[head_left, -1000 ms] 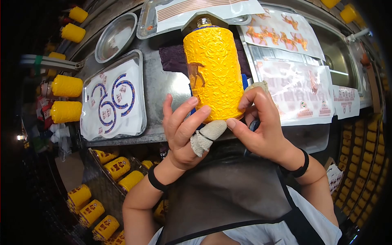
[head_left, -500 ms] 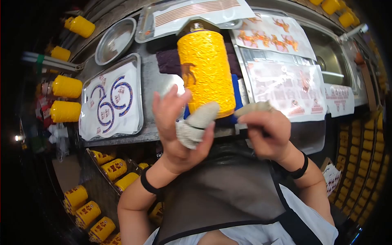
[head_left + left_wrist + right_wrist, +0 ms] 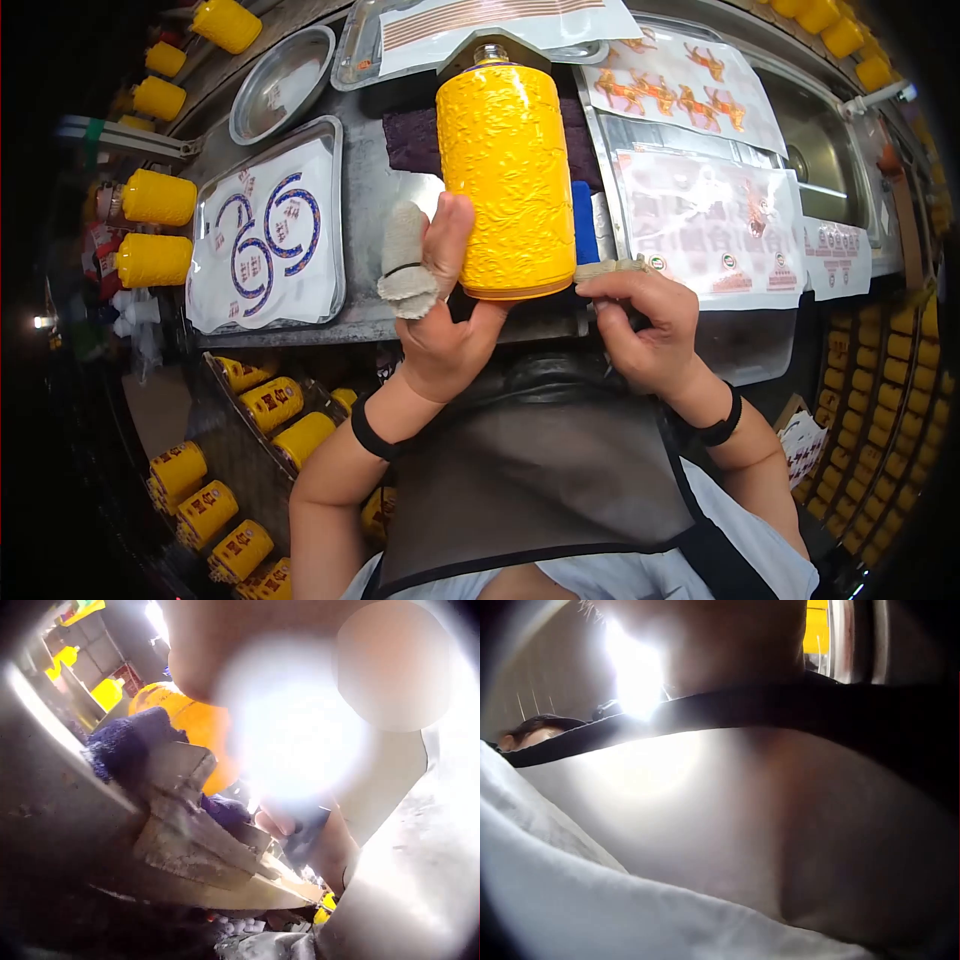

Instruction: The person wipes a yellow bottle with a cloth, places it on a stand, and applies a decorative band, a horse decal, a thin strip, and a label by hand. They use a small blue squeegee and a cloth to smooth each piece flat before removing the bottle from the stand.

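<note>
Left hand (image 3: 440, 338), fingers straight, touches bottle (image 3: 505, 180) at lower left. Right hand (image 3: 655, 325) beside bottle's base, fingers bent; cannot tell whether pinching. Tray (image 3: 338, 215) left of bottle.

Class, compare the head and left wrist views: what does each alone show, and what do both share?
Only the head view shows the metal bowl, the tray with blue curved strips, and the sheet of orange animal figures.
Only the left wrist view shows the scuffed side of a block near the yellow bottle.
Both show that bottle, partly hidden in the left wrist view.
</note>
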Motion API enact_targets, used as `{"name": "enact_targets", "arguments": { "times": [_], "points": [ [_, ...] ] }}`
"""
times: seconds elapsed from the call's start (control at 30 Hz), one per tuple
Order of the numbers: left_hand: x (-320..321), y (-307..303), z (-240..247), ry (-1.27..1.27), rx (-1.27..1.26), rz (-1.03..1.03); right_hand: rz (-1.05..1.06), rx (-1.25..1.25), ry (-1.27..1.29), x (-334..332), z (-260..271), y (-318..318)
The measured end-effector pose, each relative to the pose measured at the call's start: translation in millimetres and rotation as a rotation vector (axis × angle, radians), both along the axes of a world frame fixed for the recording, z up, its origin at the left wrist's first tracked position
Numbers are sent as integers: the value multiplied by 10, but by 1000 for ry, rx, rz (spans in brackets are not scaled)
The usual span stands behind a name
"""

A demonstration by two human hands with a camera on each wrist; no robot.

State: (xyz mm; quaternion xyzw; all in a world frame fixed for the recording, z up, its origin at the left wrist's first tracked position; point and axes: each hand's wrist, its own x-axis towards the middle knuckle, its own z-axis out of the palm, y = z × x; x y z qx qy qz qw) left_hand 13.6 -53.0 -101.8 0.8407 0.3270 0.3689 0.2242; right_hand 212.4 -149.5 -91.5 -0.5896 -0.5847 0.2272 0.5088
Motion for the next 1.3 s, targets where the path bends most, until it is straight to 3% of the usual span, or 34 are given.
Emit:
{"name": "enact_targets", "arguments": {
  "times": [0.27, 0.63, 0.73, 0.83, 0.93, 1.13, 1.2, 1.3],
  "points": [
    [-126, -28, -108, 29, -198, 66, 14, -128, -4, -28, 21, 42],
    [55, -26, 120, 49, 19, 37, 125, 290, -284, -159, 311, 151],
    [88, -26, 178, 12, -2, -13, 178, 286, -333, -306, 294, 216],
    [72, 15, 184, 53, 38, -28, 235, 217, -167, -308, 343, 186],
    [67, 61, 184, 85, 123, -84, 84, 144, -19, 14, 361, 8],
    [101, 99, 204, 71, 104, -118, -447, -405, -396, 1483, 359, -283],
    [81, 99, 186, 83, 96, -114, -552, -485, -501, 1836, 366, -309],
    [60, 86, 180, 75, 54, -105, -548, -585, -569, 2157, 275, -183]
  ]
}}
